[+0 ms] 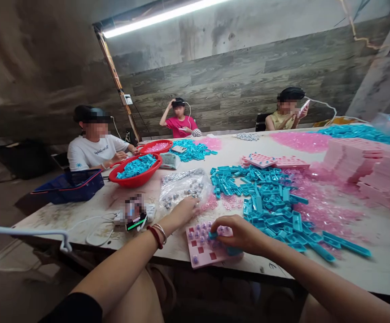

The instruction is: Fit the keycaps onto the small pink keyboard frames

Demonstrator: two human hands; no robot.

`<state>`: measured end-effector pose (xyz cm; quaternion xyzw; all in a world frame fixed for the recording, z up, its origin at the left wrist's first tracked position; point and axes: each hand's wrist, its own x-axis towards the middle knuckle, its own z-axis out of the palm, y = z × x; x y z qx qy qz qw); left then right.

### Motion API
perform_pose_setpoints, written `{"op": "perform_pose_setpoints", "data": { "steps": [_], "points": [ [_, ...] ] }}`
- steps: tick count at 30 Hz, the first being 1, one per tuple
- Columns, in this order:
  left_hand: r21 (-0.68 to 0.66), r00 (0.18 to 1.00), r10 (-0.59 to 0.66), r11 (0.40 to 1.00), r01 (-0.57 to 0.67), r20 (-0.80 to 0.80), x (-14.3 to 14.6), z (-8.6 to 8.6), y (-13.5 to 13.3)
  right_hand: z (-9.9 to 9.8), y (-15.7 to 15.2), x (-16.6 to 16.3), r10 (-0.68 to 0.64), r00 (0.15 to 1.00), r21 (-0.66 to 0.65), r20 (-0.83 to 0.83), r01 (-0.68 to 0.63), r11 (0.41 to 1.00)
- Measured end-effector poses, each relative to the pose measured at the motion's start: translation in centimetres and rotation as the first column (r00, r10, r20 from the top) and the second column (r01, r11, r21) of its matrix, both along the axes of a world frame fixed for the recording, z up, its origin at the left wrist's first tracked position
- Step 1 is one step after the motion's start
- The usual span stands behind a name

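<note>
Near the table's front edge lies a pink tray [199, 258] with square recesses, several holding small clear-and-purple pieces [202, 231]. My right hand [238, 232] is over its right side, thumb and forefinger closed on a small blue plastic piece [212, 235]. More blue plastic shows below the palm. Farther left, my left hand [187, 210] reaches to small clear pink pieces [208, 204] beside a clear plastic bag [177, 190] of small metallic-looking parts. Its fingertips are too indistinct to show whether they grip anything.
A heap of blue plastic pieces [269, 204] lies right of the tray, with pink pieces [329, 215] and stacked pink trays [352, 157] beyond. A phone [136, 215] with cables is at left, near a red basket [130, 181] and dark blue basket [80, 190]. Several people sit opposite.
</note>
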<state>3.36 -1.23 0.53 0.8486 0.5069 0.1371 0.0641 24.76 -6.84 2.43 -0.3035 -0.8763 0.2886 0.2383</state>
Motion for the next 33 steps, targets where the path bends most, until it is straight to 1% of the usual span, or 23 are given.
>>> {"op": "perform_pose_setpoints", "data": {
  "steps": [3,6,9,11,12,14,16,17,19,21,23,27,30,33],
  "points": [
    [-0.011,1.0,-0.004,1.0,0.004,0.001,0.2,-0.3,0.2,0.1,0.1,-0.7,-0.028,1.0,0.022,0.002,0.028,0.999],
    [-0.016,1.0,0.005,1.0,-0.004,0.023,-0.5,-0.2,0.7,-0.2,0.4,-1.2,-0.03,1.0,0.059,0.0,0.03,0.998],
    [0.009,0.997,0.037,0.999,-0.038,0.07,-1.1,0.6,0.8,-0.6,0.5,-1.1,-0.041,0.999,0.054,-0.026,0.042,0.998],
    [-0.007,0.984,0.065,0.998,-0.064,0.163,-1.3,1.3,0.1,-0.7,0.4,-0.9,-0.064,0.997,0.038,-0.039,0.066,0.997],
    [-0.043,0.971,0.081,0.996,-0.073,0.225,-1.4,1.7,-0.5,-0.7,0.4,-0.7,-0.071,0.997,0.032,-0.041,0.072,0.997],
    [-0.174,0.935,0.119,0.983,-0.062,0.335,-1.4,2.5,-2.1,-0.7,0.3,-0.5,-0.074,0.997,0.023,-0.036,0.075,0.997],
    [-0.325,0.912,0.124,0.946,0.01,0.391,-1.5,3.0,-3.9,-0.5,0.2,-0.4,-0.07,0.997,0.008,-0.028,0.071,0.997],
    [-0.366,0.909,0.11,0.929,0.049,0.402,-1.5,3.3,-4.8,-0.4,0.2,-0.4,-0.07,0.997,0.002,-0.024,0.07,0.998],
    [-0.369,0.92,0.062,0.925,0.092,0.386,-1.4,3.6,-6.3,-0.3,0.3,-0.4,-0.07,0.997,-0.011,-0.02,0.069,0.998],
    [-0.338,0.938,0.031,0.937,0.093,0.344,-1.3,3.9,-7.3,-0.3,0.3,-0.3,-0.07,0.997,-0.022,-0.014,0.07,0.997],
    [-0.333,0.949,0.027,0.939,0.084,0.315,-1.2,4.0,-7.7,-0.2,0.4,-0.3,-0.067,0.998,-0.036,-0.009,0.067,0.997],
    [-0.342,0.95,0.06,0.938,0.051,0.307,-1.5,3.5,-7.3,-0.2,0.4,-0.3,-0.07,0.997,-0.045,-0.01,0.07,0.997],
    [-0.379,0.931,0.128,0.925,0.012,0.341,-1.9,2.9,-6.8,-0.2,0.5,-0.2,-0.071,0.997,-0.051,-0.015,0.07,0.996],
    [-0.353,0.946,0.163,0.934,-0.057,0.279,-2.0,2.7,-6.7,-0.3,0.6,-0.2,-0.072,0.997,-0.071,-0.021,0.07,0.995]
  ]
}}
